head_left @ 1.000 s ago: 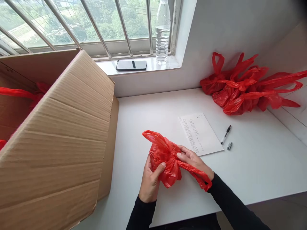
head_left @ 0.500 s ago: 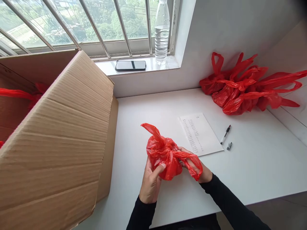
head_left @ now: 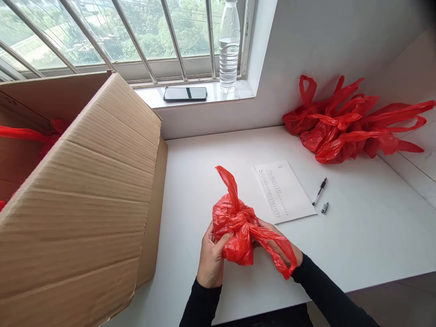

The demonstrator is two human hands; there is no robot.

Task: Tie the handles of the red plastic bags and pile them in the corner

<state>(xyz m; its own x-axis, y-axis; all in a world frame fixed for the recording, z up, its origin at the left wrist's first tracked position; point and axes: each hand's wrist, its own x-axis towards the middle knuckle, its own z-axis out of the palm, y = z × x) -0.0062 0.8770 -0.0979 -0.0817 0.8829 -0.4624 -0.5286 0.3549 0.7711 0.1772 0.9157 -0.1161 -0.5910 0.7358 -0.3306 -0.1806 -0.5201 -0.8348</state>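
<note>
A knotted red plastic bag [head_left: 238,227] is held between my two hands above the white table [head_left: 190,181]. It looks full, but its contents are hidden. My left hand [head_left: 211,259] grips its left side, the thumb pressed on the front. On the right side, my right hand [head_left: 279,243] supports the bag, its fingers partly hidden behind the plastic. One handle loop hangs over the right hand, and another end sticks up from the knot.
A large cardboard box [head_left: 91,190] with red bags inside stands left. Several red bags [head_left: 340,131] lie at the back right. Paper [head_left: 284,193], a pen [head_left: 319,191] and its cap [head_left: 325,208] lie on the table. The sill holds a phone [head_left: 185,94] and water bottle [head_left: 229,54].
The bag has turned slightly in my hands and shifted a little right and down. Its upper end now points more upright. My right hand has moved slightly right.
</note>
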